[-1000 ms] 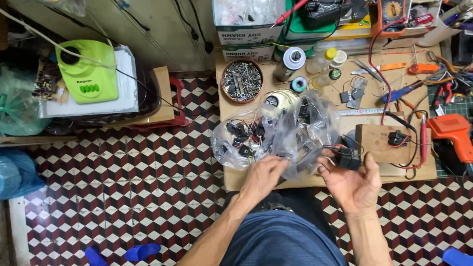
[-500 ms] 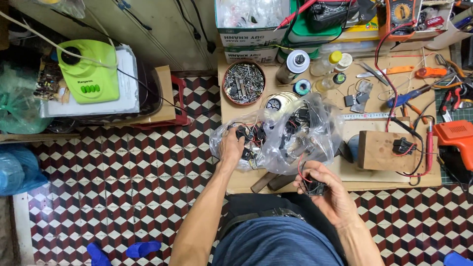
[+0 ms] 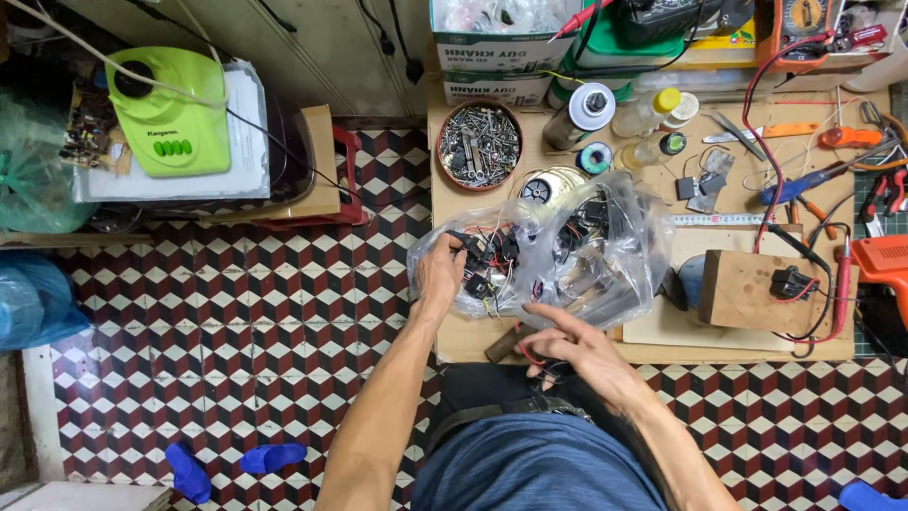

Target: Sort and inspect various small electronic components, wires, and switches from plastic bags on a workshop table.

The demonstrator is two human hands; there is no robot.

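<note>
A crumpled clear plastic bag (image 3: 567, 251) stuffed with small black electrical parts and red wires lies on the low wooden desk (image 3: 719, 345), near its front edge. The left hand (image 3: 442, 274) grips the bag's nine o'clock side, fingers curled into the plastic. At the bag's six o'clock, the right hand (image 3: 572, 345) has its forefinger stretched toward the bag while the other fingers close around a small dark part with red wire (image 3: 541, 364). At twelve o'clock sits a round tin of screws (image 3: 480, 145); at three o'clock, a bare wooden block (image 3: 752, 293).

Likely a home electronics repair workshop: low bench (image 3: 473, 336) with screw tin (image 3: 480, 146), multimeter (image 3: 804, 24), pliers (image 3: 884, 194), on tiled floor (image 3: 246, 322).
</note>
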